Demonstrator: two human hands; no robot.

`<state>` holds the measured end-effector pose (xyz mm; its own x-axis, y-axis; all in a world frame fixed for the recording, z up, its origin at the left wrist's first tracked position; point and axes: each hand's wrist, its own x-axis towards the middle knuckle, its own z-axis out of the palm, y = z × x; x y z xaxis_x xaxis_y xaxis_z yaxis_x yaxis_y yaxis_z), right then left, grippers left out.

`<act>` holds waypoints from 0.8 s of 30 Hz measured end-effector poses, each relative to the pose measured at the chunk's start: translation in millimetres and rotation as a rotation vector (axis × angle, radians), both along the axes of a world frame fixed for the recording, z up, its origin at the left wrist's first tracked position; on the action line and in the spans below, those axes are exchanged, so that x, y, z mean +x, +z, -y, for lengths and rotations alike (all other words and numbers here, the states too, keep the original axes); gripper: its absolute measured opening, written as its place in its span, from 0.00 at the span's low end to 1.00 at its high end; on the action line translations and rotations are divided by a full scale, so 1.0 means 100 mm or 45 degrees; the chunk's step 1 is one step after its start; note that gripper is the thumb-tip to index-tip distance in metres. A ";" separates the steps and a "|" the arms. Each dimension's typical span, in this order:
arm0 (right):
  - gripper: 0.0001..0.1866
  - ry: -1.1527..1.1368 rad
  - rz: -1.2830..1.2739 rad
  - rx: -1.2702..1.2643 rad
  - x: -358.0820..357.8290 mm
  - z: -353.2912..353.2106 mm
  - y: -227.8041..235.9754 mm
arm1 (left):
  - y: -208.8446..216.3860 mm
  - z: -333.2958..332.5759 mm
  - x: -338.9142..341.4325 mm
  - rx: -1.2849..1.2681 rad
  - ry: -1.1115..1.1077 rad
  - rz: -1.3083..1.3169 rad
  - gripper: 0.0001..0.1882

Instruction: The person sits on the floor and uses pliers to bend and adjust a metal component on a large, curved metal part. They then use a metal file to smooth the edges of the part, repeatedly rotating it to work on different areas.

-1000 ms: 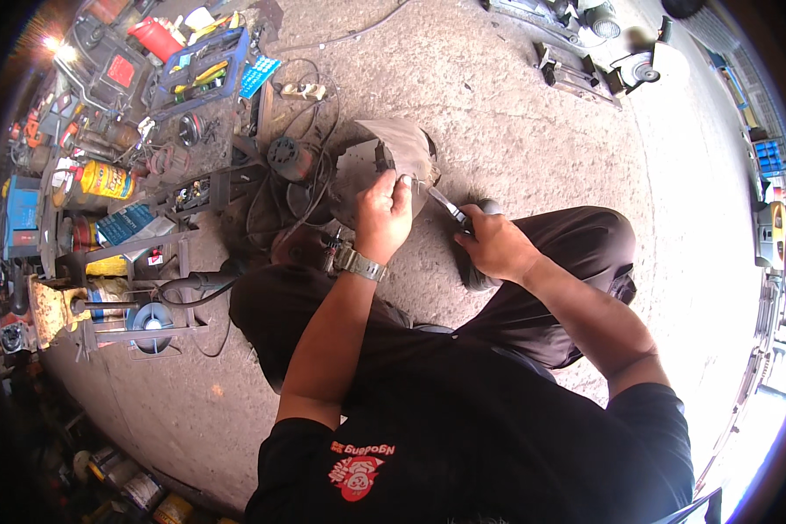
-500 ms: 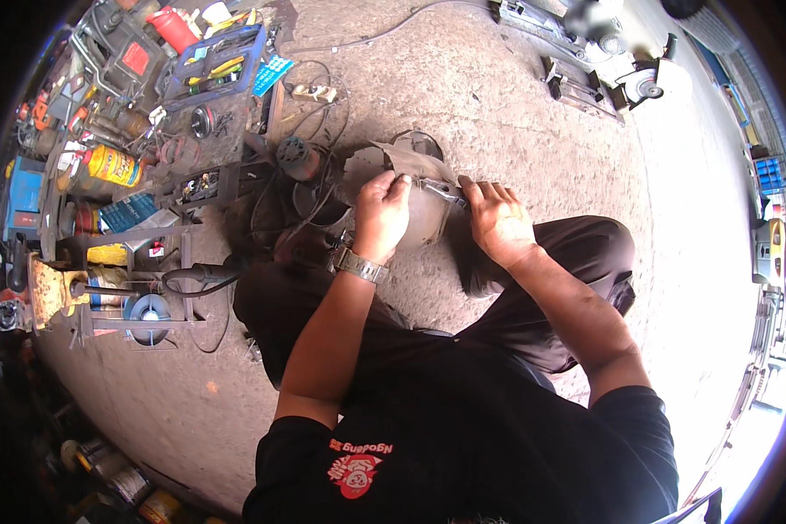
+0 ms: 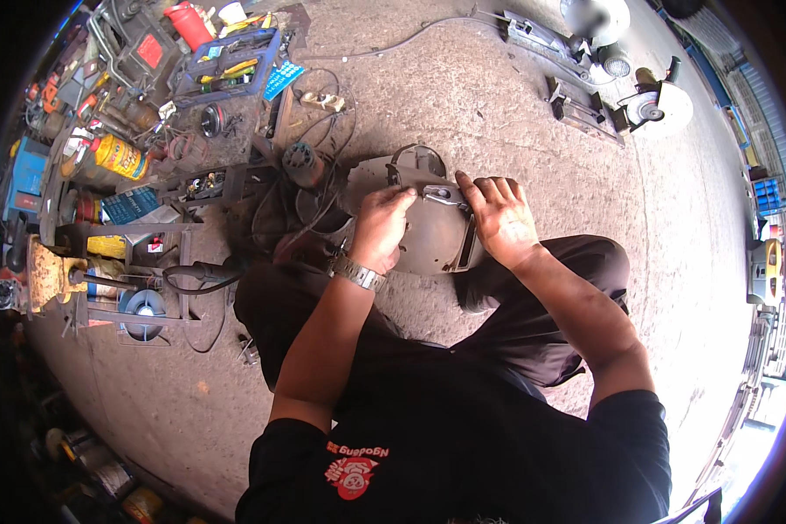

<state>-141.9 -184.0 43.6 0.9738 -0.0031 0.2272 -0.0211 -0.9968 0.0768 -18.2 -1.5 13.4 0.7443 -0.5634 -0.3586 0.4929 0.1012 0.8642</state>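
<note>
At frame centre, the left hand (image 3: 382,229) grips a wrench (image 3: 443,196) on the grey housing (image 3: 432,236) while the right hand (image 3: 500,218) lies open on it.

My left hand (image 3: 382,229) covers part of the grey metal housing (image 3: 428,231) (its near edge too); the small tool (image 3: 445,196) is too tiny to identify.

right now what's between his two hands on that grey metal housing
In the head view, a small silvery wrench-like tool lies between the left hand and right hand, across the top of the grey housing.
</note>
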 end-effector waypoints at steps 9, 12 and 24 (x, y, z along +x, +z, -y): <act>0.29 0.018 -0.083 0.063 0.01 0.04 0.09 | 0.02 -0.03 0.03 0.021 -0.074 0.004 0.08; 0.27 0.054 -0.117 0.072 0.03 0.08 0.08 | -0.12 -0.03 0.06 -0.022 -0.088 0.036 0.08; 0.20 0.250 -0.656 0.395 0.23 0.43 0.46 | -0.11 -0.08 0.22 0.064 -0.308 0.801 0.15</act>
